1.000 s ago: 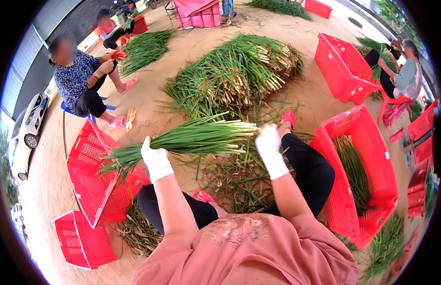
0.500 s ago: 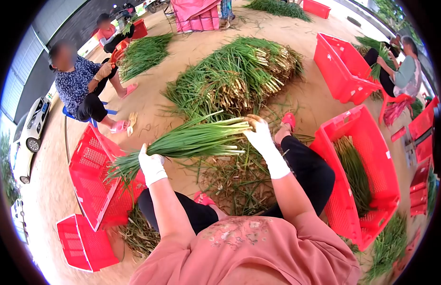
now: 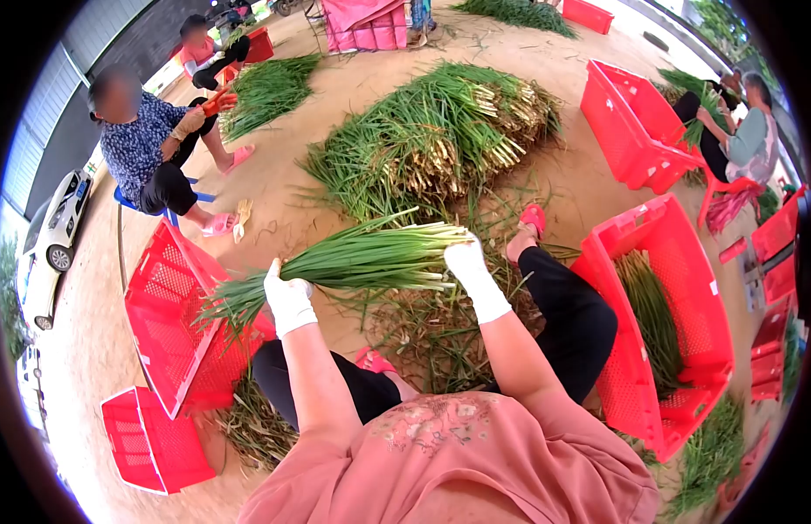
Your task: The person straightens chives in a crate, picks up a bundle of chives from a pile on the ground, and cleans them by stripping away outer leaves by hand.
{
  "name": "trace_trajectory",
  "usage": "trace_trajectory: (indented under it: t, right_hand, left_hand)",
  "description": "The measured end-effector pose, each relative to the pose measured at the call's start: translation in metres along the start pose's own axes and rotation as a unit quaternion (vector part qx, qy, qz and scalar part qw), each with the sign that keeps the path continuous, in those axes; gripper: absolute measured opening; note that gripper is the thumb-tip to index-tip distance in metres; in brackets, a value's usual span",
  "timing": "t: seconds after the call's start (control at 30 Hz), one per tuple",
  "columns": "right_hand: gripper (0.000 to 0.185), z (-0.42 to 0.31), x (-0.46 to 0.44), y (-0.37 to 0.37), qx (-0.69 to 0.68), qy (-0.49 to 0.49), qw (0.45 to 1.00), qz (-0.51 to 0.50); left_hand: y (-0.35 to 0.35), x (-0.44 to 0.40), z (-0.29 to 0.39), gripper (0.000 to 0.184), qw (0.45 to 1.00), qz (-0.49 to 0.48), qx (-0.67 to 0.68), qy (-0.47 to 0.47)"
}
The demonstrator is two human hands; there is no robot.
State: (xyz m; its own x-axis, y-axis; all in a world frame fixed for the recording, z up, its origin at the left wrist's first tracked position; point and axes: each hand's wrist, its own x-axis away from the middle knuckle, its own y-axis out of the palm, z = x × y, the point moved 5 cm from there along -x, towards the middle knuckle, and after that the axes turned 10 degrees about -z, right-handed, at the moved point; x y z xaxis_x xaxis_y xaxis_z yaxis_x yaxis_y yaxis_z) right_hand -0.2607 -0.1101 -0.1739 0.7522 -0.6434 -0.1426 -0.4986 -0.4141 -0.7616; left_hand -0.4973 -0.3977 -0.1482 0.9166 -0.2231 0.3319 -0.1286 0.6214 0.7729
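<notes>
A bunch of green onions (image 3: 370, 258) lies across in front of me, white root ends to the right and green tops to the left. My left hand (image 3: 287, 295), in a white glove, is closed round the leafy end, and the tips hang past it. At the white ends, my right hand (image 3: 467, 262), also gloved, grips the stems; its fingers are partly hidden. Beyond the bunch rises a large heap of green onions (image 3: 423, 144) on the ground. Loose trimmed leaves (image 3: 449, 349) litter the ground between my legs.
At my right stands a red crate (image 3: 589, 349) holding green onions (image 3: 654, 323). Red crates (image 3: 174, 306) stand at my left. One person (image 3: 148, 144) sits at the left with gloved hands, another (image 3: 750, 131) at the right. A white car (image 3: 56, 240) is parked far left.
My right hand has shifted slightly left and down along the white ends, its fingers no longer showing over the tips. The seated person at the left has raised an orange-gloved hand.
</notes>
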Motion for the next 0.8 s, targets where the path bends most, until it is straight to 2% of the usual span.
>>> trace_trajectory:
  t: [0.03, 0.07, 0.13, 0.17, 0.23, 0.3, 0.33, 0.37, 0.43, 0.47, 0.57, 0.63, 0.7, 0.77, 0.8]
  right_hand:
    - [0.011, 0.012, 0.002, -0.010, -0.313, 0.101, 0.943, 0.047]
    - [0.011, 0.020, 0.015, -0.035, -0.207, 0.143, 0.962, 0.104]
    - [0.011, 0.100, 0.017, -0.036, -0.263, 0.220, 0.926, 0.157]
    - [0.020, 0.150, 0.017, -0.033, -0.277, 0.252, 0.912, 0.166]
    - [0.031, 0.130, 0.034, -0.062, -0.135, 0.219, 0.941, 0.218]
    - [0.039, 0.029, 0.051, -0.092, -0.270, 0.171, 0.935, 0.152]
    - [0.042, 0.007, 0.050, -0.087, -0.387, 0.176, 0.904, 0.053]
    - [0.044, -0.010, 0.049, -0.075, -0.495, 0.176, 0.850, -0.046]
    - [0.046, -0.023, 0.042, -0.050, -0.567, 0.208, 0.786, -0.129]
    - [0.044, -0.026, 0.040, -0.037, -0.609, 0.205, 0.757, -0.123]
    - [0.029, -0.024, 0.033, -0.019, -0.667, 0.183, 0.715, -0.102]
    - [0.023, -0.014, 0.031, -0.006, -0.692, 0.171, 0.695, -0.091]
    - [0.017, -0.009, 0.031, 0.001, -0.714, 0.161, 0.677, -0.079]
    - [0.010, -0.016, 0.033, 0.006, -0.816, 0.197, 0.543, -0.028]
    - [0.008, -0.017, 0.033, 0.008, -0.839, 0.210, 0.503, 0.002]
  left_hand:
    - [0.011, 0.016, -0.002, 0.013, 1.000, 0.013, 0.003, -0.018]
    - [0.017, 0.025, -0.004, 0.014, 0.999, 0.026, 0.006, -0.036]
    - [0.001, 0.009, 0.003, 0.013, 0.999, 0.035, 0.021, -0.018]
    - [-0.005, 0.001, 0.009, 0.012, 0.998, 0.042, 0.037, 0.002]
    - [0.002, 0.005, 0.015, 0.009, 0.995, 0.068, 0.075, -0.023]
    - [0.006, 0.011, 0.013, 0.006, 0.985, 0.116, 0.115, -0.045]
    - [0.001, 0.003, 0.011, 0.005, 0.987, 0.107, 0.112, -0.050]
    - [-0.002, 0.000, 0.007, 0.005, 0.987, 0.107, 0.110, -0.053]
    - [-0.001, -0.003, 0.003, 0.005, 0.988, 0.089, 0.115, -0.048]
    - [0.000, -0.003, 0.003, 0.005, 0.989, 0.086, 0.113, -0.048]
    - [0.007, 0.010, -0.002, 0.006, 0.985, 0.110, 0.113, -0.071]
    - [0.017, 0.027, 0.000, 0.006, 0.991, 0.100, 0.064, -0.064]
    - [0.004, 0.010, -0.002, 0.006, 0.989, 0.107, 0.079, -0.067]
    - [-0.007, -0.002, -0.009, 0.006, 0.989, 0.096, 0.082, -0.075]
    - [-0.013, -0.007, -0.015, 0.006, 0.989, 0.096, 0.081, -0.078]
